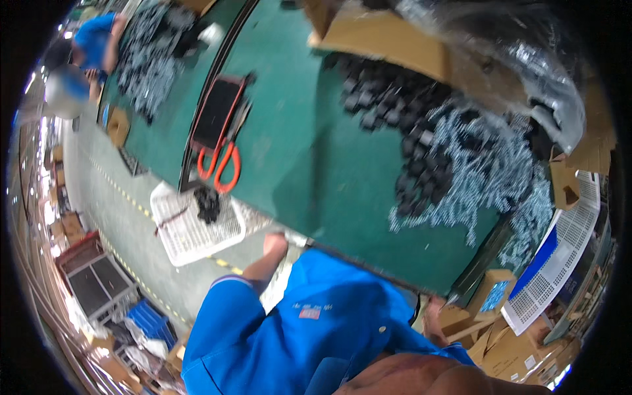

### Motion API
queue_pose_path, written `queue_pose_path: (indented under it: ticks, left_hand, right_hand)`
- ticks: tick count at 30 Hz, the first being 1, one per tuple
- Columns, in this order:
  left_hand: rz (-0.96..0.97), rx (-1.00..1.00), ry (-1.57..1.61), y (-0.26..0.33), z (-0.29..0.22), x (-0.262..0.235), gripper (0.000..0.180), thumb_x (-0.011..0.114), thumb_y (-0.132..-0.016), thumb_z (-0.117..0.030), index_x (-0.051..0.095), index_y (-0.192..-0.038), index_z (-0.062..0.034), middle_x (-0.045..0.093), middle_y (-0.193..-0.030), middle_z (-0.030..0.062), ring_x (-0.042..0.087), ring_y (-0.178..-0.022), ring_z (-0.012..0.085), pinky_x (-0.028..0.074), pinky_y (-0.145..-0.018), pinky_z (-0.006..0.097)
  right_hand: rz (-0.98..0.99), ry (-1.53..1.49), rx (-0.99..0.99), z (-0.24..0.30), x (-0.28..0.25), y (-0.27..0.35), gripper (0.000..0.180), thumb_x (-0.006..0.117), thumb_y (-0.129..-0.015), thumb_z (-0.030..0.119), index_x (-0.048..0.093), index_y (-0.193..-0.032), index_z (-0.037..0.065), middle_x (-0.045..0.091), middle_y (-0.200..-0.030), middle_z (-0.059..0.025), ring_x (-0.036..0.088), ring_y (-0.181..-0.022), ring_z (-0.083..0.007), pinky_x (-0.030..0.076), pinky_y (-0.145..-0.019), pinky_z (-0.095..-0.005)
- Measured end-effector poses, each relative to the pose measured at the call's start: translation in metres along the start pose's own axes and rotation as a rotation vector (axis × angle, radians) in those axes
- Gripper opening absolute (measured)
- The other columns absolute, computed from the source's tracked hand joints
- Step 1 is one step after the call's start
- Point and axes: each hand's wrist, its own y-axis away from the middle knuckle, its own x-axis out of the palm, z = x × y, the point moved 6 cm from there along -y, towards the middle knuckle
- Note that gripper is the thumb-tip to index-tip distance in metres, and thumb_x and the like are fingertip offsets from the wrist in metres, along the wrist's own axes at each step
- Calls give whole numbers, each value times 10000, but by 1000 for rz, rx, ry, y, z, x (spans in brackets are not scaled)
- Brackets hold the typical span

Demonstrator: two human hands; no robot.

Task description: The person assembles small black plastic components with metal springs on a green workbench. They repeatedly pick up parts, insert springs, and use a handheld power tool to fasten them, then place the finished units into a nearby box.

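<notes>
My left hand (275,245) is at the near left edge of the green work table (296,178), close to the rim of a white perforated basket (187,243). It is small and blurred, and its fingers cannot be made out. My right hand (432,317) is low at the table's near right edge, beside a small open carton (490,293) with blue-grey pieces in it; its fingers are mostly hidden. Neither hand visibly holds anything. Scissors (227,168) with orange handles lie next to a dark phone-like device (218,112) with a red edge.
Black block-like parts (415,164) and a heap of grey screw-like pieces (480,164) cover the table's right side. Behind them are a carton (388,43) and clear plastic sheeting (526,66). Another person (95,43) is at the far left near another heap (148,66).
</notes>
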Motion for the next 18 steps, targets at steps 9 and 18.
queue_pose_path:
  ticks: [9, 18]
  left_hand:
    - [-187, 6, 223, -53, -4, -3, 528, 603, -866, -511, 685, -1156, -77, 656, -1205, 161, 613, -1116, 340, 498, -905, 471]
    - [-77, 159, -28, -94, -51, -25, 642, 602, -851, -542, 584, -1315, -98, 520, -1401, 144, 437, -1323, 310, 412, -1028, 496]
  right_hand:
    - [227, -81, -103, -33, -19, 20, 512, 524, -893, 425, 581, -1218, 34, 636, -1129, -119, 593, -995, -274, 471, -887, -416]
    - [228, -380, -679, 10, 31, -47, 318, 528, -944, 191, 602, -1180, -10, 640, -1101, -99, 581, -977, -236, 472, -879, -352]
